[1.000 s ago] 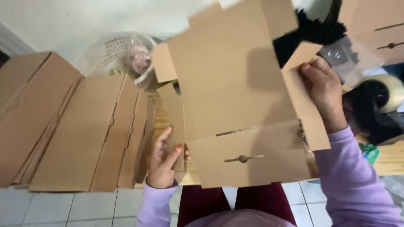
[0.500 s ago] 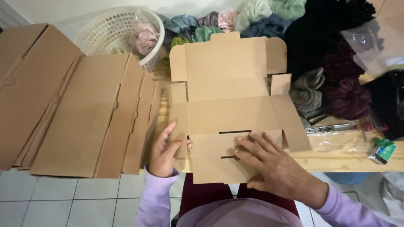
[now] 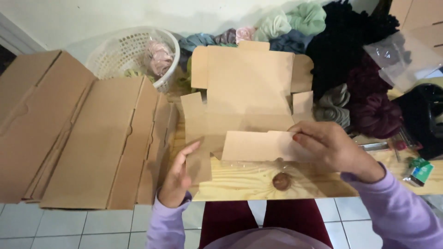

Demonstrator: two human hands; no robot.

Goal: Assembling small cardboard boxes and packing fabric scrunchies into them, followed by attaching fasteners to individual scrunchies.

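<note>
A flat brown cardboard box blank lies on the wooden table, its lid part pointing away from me. Its near front flap is folded up over the base. My right hand pinches the right end of that flap with thumb and fingers. My left hand presses its open fingers against the blank's left side flap at the table's left edge.
A stack of flat cardboard blanks leans at the left. A white plastic basket with cloth stands behind. Heaped fabrics fill the back right. Scissors and a small green item lie at the right. White tiled floor shows below.
The box blank came down from the air onto the table. My right hand moved from pressing the front panel flat to folding the front flap up.
</note>
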